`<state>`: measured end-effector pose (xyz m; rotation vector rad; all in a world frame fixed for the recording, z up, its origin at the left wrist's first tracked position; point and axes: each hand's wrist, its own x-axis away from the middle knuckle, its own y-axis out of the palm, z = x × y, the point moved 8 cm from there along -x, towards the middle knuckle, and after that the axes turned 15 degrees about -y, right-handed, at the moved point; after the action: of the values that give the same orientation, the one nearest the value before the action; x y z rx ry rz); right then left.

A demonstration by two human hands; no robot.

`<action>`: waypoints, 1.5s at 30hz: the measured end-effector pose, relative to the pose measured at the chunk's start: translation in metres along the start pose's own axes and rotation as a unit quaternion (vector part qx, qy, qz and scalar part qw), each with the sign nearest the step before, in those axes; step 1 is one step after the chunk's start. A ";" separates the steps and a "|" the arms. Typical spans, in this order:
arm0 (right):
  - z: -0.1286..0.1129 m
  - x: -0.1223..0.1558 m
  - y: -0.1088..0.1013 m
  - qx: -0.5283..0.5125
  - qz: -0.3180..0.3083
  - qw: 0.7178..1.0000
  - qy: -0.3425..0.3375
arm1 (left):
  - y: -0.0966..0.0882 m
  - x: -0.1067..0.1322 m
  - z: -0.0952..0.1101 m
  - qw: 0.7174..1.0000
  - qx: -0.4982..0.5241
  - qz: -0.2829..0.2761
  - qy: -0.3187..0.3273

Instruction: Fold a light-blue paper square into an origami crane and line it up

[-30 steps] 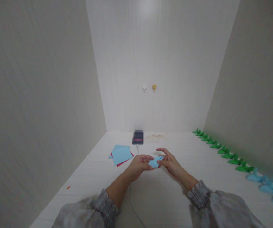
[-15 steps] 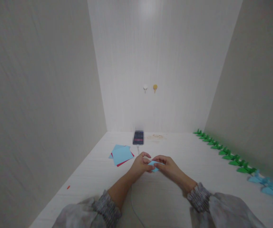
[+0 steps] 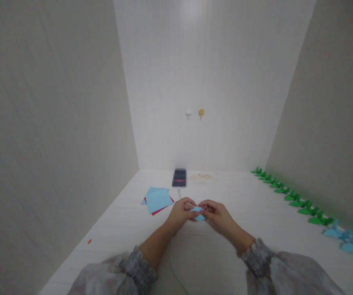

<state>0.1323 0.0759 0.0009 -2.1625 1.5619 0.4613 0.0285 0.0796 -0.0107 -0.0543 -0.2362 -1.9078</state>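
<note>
Between my two hands is a small folded piece of light blue paper [image 3: 199, 217], held just above the white table. My left hand [image 3: 181, 213] pinches its left side, thumb on top and fingers curled behind. My right hand [image 3: 216, 213] grips the right side the same way, its thumb near the paper's middle. The fingertips of both hands almost meet at the far edge. Parts of the folds are hidden by the fingers.
Left of my hands lie loose blue and red paper sheets [image 3: 158, 200]. A phone [image 3: 179, 178] with a white cable [image 3: 173, 266] stands by the back wall. Green folded paper figures [image 3: 293, 198] and blue ones [image 3: 350, 247] line the right wall. An orange scrap [image 3: 89, 241] lies at left.
My right thumb and fingers have shifted slightly on the blue paper, and more of its near face shows. Both hands still hold it in about the same place.
</note>
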 end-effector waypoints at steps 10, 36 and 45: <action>-0.012 -0.001 -0.001 0.013 -0.019 0.999 -0.024 | 0.002 0.003 0.005 1.000 0.003 -0.006 0.025; -0.020 -0.001 0.004 -0.065 -0.008 0.998 0.012 | 0.004 0.004 0.005 0.998 0.052 -0.022 0.002; -0.020 -0.001 0.000 -0.046 0.006 0.999 0.005 | 0.007 0.004 0.004 0.998 0.045 -0.036 -0.003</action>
<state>0.1321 0.0659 0.0182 -2.2282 1.5887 0.5362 0.0335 0.0746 -0.0054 0.0095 -0.3315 -1.9668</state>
